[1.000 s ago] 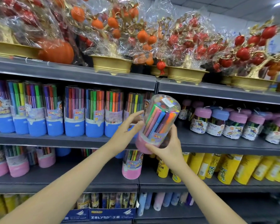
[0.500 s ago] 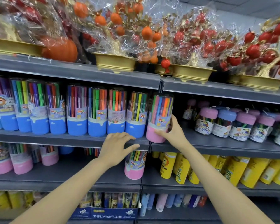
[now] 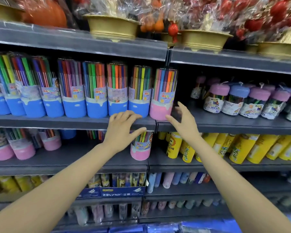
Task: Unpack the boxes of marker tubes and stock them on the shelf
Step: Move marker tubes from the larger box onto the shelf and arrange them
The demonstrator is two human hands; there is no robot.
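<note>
Two bare arms reach up to a stationery display. The left hand (image 3: 123,130) hovers with fingers spread at the shelf (image 3: 57,121) edge, holding nothing; the right hand (image 3: 183,121), fingers loosely apart and empty, sits just beside a pink-based marker tube (image 3: 163,95). The tube stands upright at the right end of a row of blue-based tubes (image 3: 97,91). Clear, rigid plastic packed with pens, it is probably light and a little slick, and top-heavy; best gripped around the opaque pink base.
</note>
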